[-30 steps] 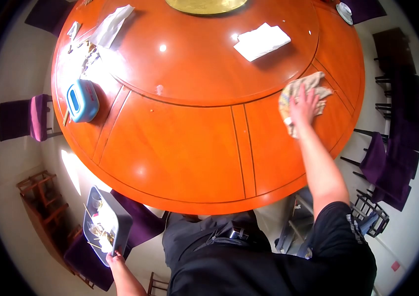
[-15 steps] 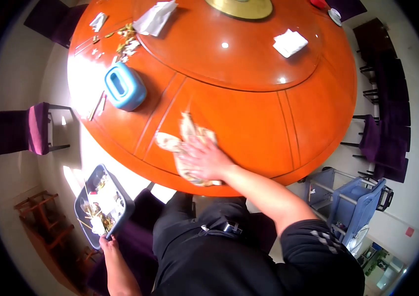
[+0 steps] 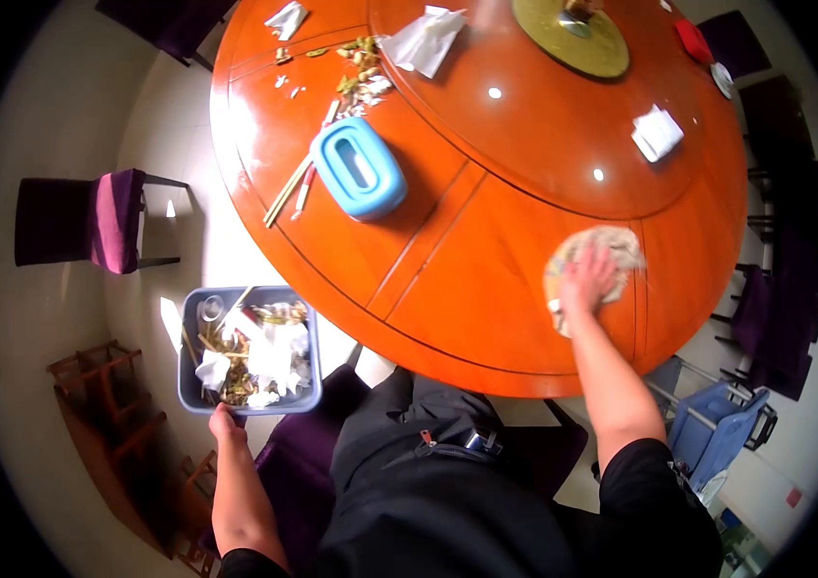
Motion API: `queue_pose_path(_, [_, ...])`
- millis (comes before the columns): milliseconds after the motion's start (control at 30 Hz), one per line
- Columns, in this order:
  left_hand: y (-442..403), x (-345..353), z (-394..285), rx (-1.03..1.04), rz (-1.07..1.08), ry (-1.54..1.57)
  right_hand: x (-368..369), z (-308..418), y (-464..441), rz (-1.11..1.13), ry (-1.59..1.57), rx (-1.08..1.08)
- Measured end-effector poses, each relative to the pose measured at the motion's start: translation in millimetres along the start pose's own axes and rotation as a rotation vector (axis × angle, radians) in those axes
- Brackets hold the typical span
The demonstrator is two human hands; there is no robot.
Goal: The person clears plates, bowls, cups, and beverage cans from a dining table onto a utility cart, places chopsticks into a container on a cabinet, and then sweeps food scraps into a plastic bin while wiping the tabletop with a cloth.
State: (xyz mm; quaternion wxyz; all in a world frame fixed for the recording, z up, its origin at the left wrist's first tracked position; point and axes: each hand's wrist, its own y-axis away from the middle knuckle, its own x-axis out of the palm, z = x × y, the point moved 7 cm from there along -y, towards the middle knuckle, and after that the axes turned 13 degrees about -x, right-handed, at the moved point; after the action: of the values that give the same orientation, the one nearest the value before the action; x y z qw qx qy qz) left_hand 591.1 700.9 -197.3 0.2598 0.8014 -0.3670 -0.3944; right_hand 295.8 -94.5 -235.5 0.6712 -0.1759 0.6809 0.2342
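Evidently partway along, pressing a cloth (image 3: 627, 247) to the table (image 3: 496, 318) with right hand (image 3: 590, 275) spread, gripping a scrap-filled bin (image 3: 315, 374) near its rim with left hand (image 3: 224, 422), with food scraps (image 3: 363, 69) and chopsticks (image 3: 290, 189) left near a blue container (image 3: 376, 197).

One camera is riding on the person's head. It is looking forward and down, showing the black shirt (image 3: 457, 520) very near and the big round table (image 3: 496, 299) spreading out just past it.
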Motion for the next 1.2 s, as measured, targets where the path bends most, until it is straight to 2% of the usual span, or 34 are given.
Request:
queue_pose_path(33, [-3.5,-1.3,0.7,0.063,-0.006,-0.083,-11.5,42.3,7.5,-0.139,-0.081,-0.252])
queue_pose_path(100, [37.0,23.1,7.3,0.097,0.047,-0.097,-35.8,148.6,40.9,-0.142,-0.168,-0.541])
queue_pose_path(167, [30.5,29.5,12.5,0.108,0.066,-0.187,-53.8,245.3,97.6,-0.095,-0.504,-0.888])
queue_pose_path(200, [36.2,36.7,13.9,0.098,0.072,-0.194,-52.6,297.8,112.6,0.475,-0.484,-1.012])
queue_pose_path(233, [46.5,47.5,15.5,0.089,0.077,-0.201,-64.0,317.3,153.1,-0.126,-0.585,-1.249])
queue_pose_path(300, [68.8,57.0,24.4,0.039,0.07,-0.18,-59.1,353.1,196.6,0.022,-0.862,-1.565])
queue_pose_path(367, [63.4,69.8,33.3,0.041,0.075,-0.224,-76.3,353.3,189.5,0.121,-1.044,-1.513])
queue_pose_path(400, [63.7,72.4,36.8,0.04,0.07,-0.209,-75.3,348.1,182.4,0.347,-1.009,-1.408])
queue_pose_path(433, [57.0,72.0,38.1,0.04,0.074,-0.205,-82.5,335.6,173.8,0.344,-1.005,-1.411])
queue_pose_path(500, [34.5,65.5,40.2,0.06,0.077,-0.181,-94.6,298.5,138.8,0.276,-1.113,-1.248])
queue_pose_path(567, [33.5,82.0,27.1,0.077,0.105,-0.183,-101.1,270.5,101.1,0.303,-0.783,-1.255])
queue_pose_path(633, [34.2,95.4,10.8,0.092,0.136,-0.206,-130.3,251.2,70.2,0.06,-0.665,-1.089])
queue_pose_path(667, [36.3,99.8,2.0,0.094,0.13,-0.195,-131.7,256.7,56.0,0.012,-0.63,-1.047])
queue_pose_path(767, [29.0,101.4,-24.1,0.096,0.09,-0.188,-113.3,284.4,16.9,0.054,-0.589,-0.799])
queue_pose_path(833, [12.9,95.8,-36.2,0.105,0.085,-0.198,-95.5,288.4,11.3,0.076,-0.584,-0.756])
queue_pose_path(900, [-1.0,99.5,-48.0,0.121,0.146,-0.175,-88.5,282.7,11.7,0.059,-0.771,-0.777])
queue_pose_path(1000, [10.4,111.0,-61.8,0.071,0.117,-0.227,-118.4,216.5,21.7,-0.203,-0.777,-0.6])
queue_pose_path(1067, [-41.4,122.4,-67.5,0.154,0.183,-0.273,-121.4,153.1,2.9,-0.378,-0.738,-0.4])
queue_pose_path(1100, [-60.5,131.2,-76.0,0.235,0.238,-0.308,-117.0,120.6,-7.2,-0.372,-0.59,-0.296])
queue_pose_path(1167, [-41.6,148.5,-74.5,0.155,0.205,-0.354,-104.9,60.8,-30.8,-0.281,-0.473,-0.061])
queue_pose_path(1200, [-38.9,158.8,-81.3,0.196,0.216,-0.397,-88.5,32.6,-41.4,-0.286,-0.41,-0.029])
